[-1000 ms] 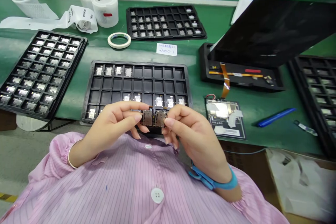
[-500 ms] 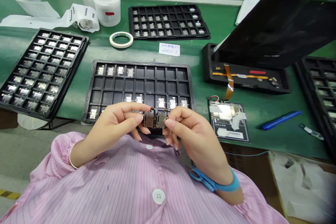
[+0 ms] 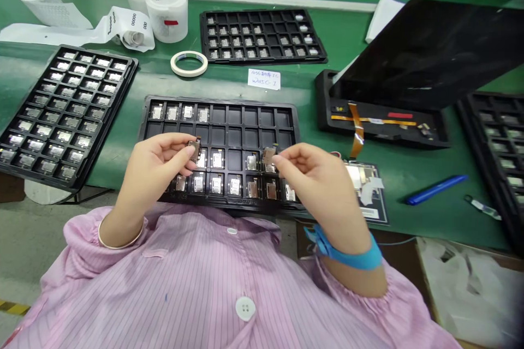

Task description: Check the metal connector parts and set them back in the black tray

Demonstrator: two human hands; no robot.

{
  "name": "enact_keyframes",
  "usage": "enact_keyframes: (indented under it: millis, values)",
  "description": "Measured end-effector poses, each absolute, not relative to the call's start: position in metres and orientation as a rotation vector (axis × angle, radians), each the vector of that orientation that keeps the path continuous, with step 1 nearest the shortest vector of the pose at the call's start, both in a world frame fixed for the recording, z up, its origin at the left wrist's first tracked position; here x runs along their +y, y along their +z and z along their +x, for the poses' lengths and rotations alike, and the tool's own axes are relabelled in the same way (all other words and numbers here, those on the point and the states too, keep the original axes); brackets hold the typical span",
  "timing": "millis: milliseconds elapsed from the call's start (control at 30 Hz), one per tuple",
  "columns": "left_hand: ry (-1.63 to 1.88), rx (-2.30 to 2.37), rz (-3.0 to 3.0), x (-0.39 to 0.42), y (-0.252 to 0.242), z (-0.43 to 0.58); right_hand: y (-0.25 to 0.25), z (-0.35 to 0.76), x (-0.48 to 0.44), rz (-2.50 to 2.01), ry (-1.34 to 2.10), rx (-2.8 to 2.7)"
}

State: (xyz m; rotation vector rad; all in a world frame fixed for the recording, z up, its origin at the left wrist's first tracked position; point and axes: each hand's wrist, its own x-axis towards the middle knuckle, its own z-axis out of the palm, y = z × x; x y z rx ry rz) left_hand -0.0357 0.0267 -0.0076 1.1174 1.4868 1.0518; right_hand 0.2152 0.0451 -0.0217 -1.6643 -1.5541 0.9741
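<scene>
One small board (image 3: 195,149) is pinched by the left hand (image 3: 151,169), and a second board (image 3: 269,156) by the right hand (image 3: 323,185), well apart above the black central tray (image 3: 234,137). The tray is supported by a glossy green worktop (image 3: 118,120), crossed at the far side by a pale strip (image 3: 245,0). At near left, grey floor (image 3: 24,251) is marked by yellow-and-black tape (image 3: 14,307).

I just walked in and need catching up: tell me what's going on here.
At a green bench, a person's left hand pinches one small metallic part over the left half of the middle black tray. The right hand holds a second part over the right half. Similar parts sit in some of the tray's compartments.
</scene>
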Motion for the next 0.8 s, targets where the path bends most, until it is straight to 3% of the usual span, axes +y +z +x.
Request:
enact_keyframes:
  millis: [167,567,800]
  values:
    - [0.92,1.745,1.476,0.038,-0.014,-0.048,-0.041,0.198,0.061,-1.695,1.11,-1.718]
    - [0.702,1.971,1.417,0.037,-0.024,-0.082,-0.047,0.179,0.062,-1.87,0.883,-1.966]
    - [0.525,2.088,1.754,0.042,-0.023,-0.086,-0.032,0.179,0.073,-1.665,0.772,-2.018]
